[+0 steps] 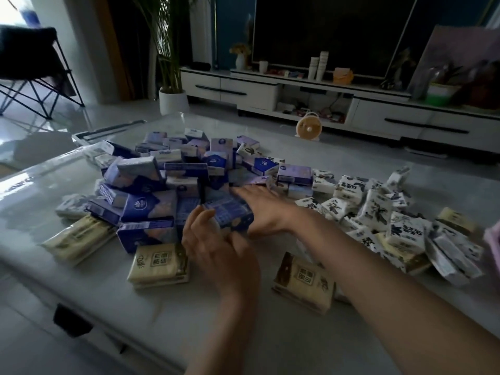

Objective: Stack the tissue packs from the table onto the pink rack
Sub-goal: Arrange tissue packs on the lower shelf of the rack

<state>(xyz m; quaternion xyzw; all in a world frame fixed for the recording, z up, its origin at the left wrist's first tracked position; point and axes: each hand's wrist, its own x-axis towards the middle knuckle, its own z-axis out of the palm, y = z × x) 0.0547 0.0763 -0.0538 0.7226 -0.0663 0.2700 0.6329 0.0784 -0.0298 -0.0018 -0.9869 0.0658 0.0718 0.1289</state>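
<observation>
A big heap of tissue packs covers the glossy white table (81, 280): blue and purple packs (167, 185) on the left, white packs with black print (378, 212) on the right, and beige packs (159, 263) near the front. My left hand (216, 247) curls its fingers round the near end of one blue tissue pack (235, 216) at the heap's front. My right hand (262, 209) lies with straight fingers against that pack's far side and top. Only a sliver of the pink rack (493, 244) shows at the right edge.
Another beige pack (303, 282) lies under my right forearm. Beyond the table are a white TV cabinet (297, 93) with a dark screen, a small round fan (308, 128) on the floor, a potted plant (173, 101) and a black folding chair (35, 71).
</observation>
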